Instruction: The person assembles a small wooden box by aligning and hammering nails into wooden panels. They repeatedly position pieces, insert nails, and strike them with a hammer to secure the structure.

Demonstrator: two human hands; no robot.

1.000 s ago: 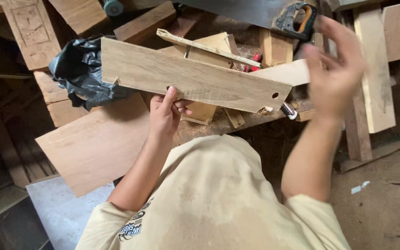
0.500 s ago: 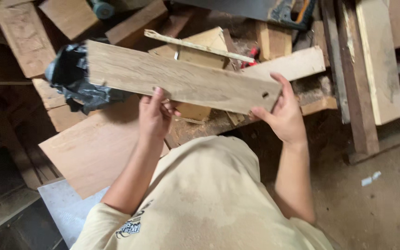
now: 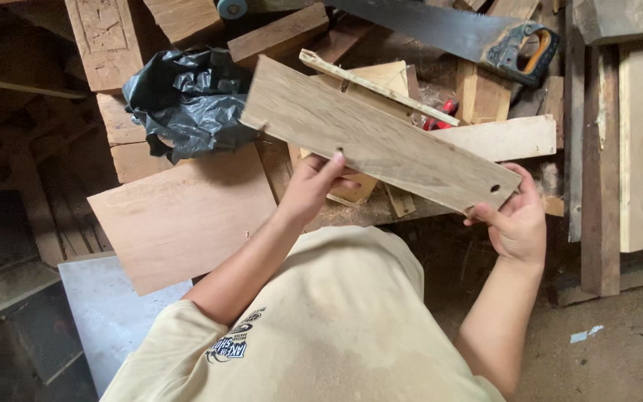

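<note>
The weathered grey plank [image 3: 377, 141] is held slanting above the scrap wood, gripped at both ends. The left hand [image 3: 314, 186] has its fingers [image 3: 330, 165] closed on the plank's lower edge near the middle; the right hand [image 3: 519, 219] clasps the lower end, its fingers wrapped behind the corner beside a small drilled hole. Just left of the left fingers lies a plywood sheet [image 3: 184, 216], with a crumpled black plastic bag [image 3: 187, 104] above it. Well above the right fingers rests a handsaw [image 3: 478, 33]. Between plank and saw pokes a small red-handled tool [image 3: 440, 115].
</note>
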